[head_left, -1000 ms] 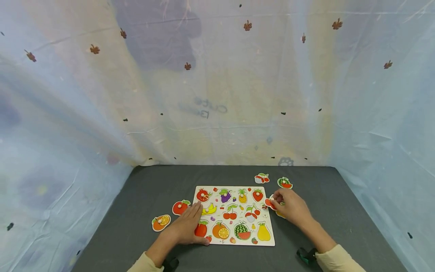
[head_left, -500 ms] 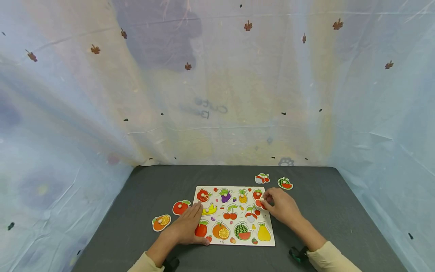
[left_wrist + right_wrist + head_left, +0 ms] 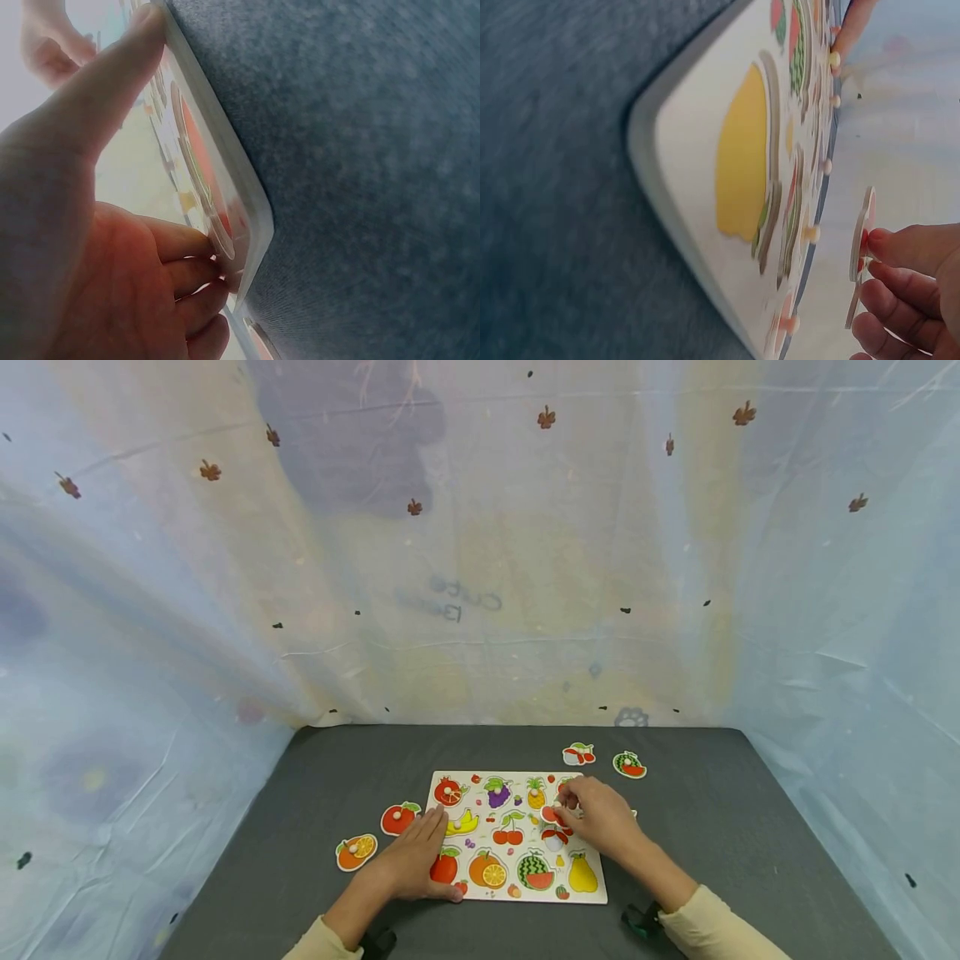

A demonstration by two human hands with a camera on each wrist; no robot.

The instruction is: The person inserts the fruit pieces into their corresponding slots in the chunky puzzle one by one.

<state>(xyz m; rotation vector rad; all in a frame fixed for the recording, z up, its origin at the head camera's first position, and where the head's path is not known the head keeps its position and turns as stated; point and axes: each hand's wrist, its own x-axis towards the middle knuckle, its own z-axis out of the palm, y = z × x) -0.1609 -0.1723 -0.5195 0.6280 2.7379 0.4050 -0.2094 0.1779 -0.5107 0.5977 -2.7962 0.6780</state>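
Observation:
A white fruit puzzle board (image 3: 517,887) lies on the dark table. My left hand (image 3: 412,858) rests with straight fingers over its left edge, the thumb at the front edge. My right hand (image 3: 603,814) pinches a red cherry puzzle piece (image 3: 550,816) by its knob, over the right part of the board. In the right wrist view this cherry piece (image 3: 864,232) is raised above the board's surface. Knobbed pieces such as the grapes (image 3: 497,792) and pineapple (image 3: 536,795) sit in the board. The pear recess (image 3: 582,872) is bare.
Loose apple (image 3: 398,819) and orange (image 3: 356,852) pieces lie left of the board. Beyond its far right corner lie a red-and-white fruit piece (image 3: 578,754) and a watermelon piece (image 3: 629,765). Another piece is mostly hidden behind my right hand. A patterned curtain (image 3: 480,568) hangs behind the table.
My right hand has carried the cherry piece leftward from beside the board's right edge to over the board. The left hand has stayed in place.

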